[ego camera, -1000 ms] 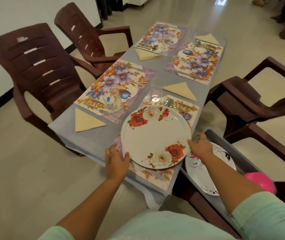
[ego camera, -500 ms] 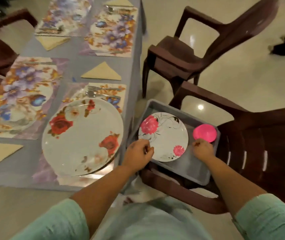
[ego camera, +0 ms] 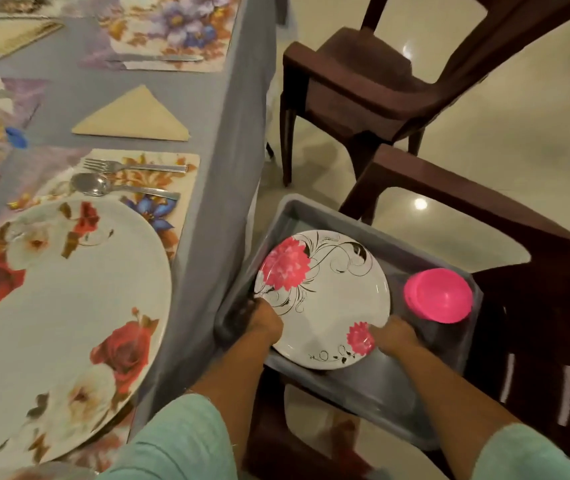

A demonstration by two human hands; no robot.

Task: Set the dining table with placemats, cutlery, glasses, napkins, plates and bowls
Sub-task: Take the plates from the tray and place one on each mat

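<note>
Both hands are gripping the pink-flowered plate [ego camera: 325,299] (lying in the grey tub [ego camera: 373,386]): left hand [ego camera: 264,322] curling on its near-left rim, right hand [ego camera: 392,336] pinching its near-right rim. Pink bowls [ego camera: 437,294] are sitting just beyond the right hand.

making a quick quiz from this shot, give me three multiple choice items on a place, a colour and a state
1. Where is the pink-flowered plate?
A. on a placemat
B. in the grey tub
C. on the floor

2. What colour is the bowl?
A. pink
B. blue
C. white

3. What are the hands doing?
A. both hang idle
B. one lifts the fork
C. both grip the plate's rim

Key: B, the tub's walls surround it; A, it is bright pink; C, the left hand and right hand each clasp an edge.
</note>
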